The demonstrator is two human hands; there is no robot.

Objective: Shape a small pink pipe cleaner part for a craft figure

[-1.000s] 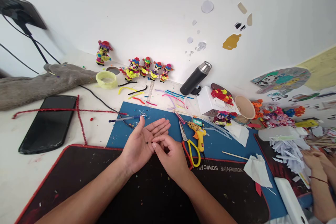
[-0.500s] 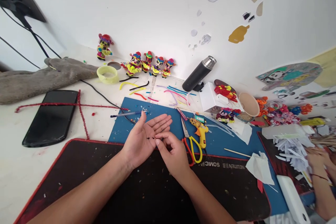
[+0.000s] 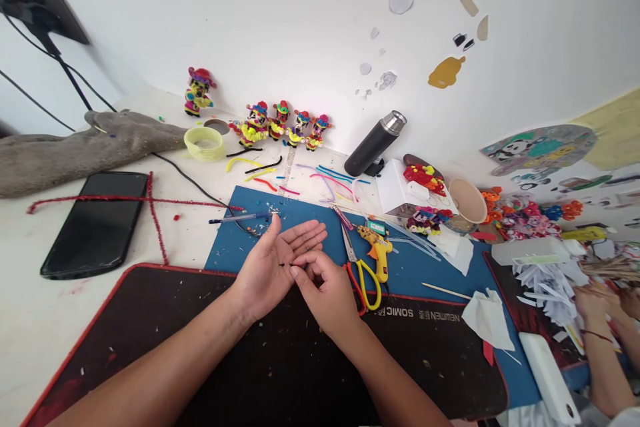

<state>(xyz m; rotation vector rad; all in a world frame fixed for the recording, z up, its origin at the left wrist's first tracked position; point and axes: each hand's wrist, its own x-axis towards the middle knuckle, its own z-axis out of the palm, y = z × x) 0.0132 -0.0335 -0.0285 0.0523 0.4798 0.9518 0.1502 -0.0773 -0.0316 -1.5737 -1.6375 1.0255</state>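
My left hand lies palm up above the mat, its fingers stretched out and thumb raised. Tiny dark bits rest on its palm. Over that palm my right hand pinches with thumb and forefinger. What sits between those fingertips is too small to make out. Just right of my right hand lie scissors with one red and one yellow handle, beside a yellow glue gun. A pen lies behind my left hand on the blue mat.
Small fuzzy figures stand by the wall, with coloured pipe cleaner pieces before them. A phone lies left under red pipe cleaners. A black flask stands at the back. At right, a co-worker's hands are near paper strips.
The right thumb and forefinger have shifted slightly left over the palm. My left hand stays nearly still. The view has turned a little to the right.
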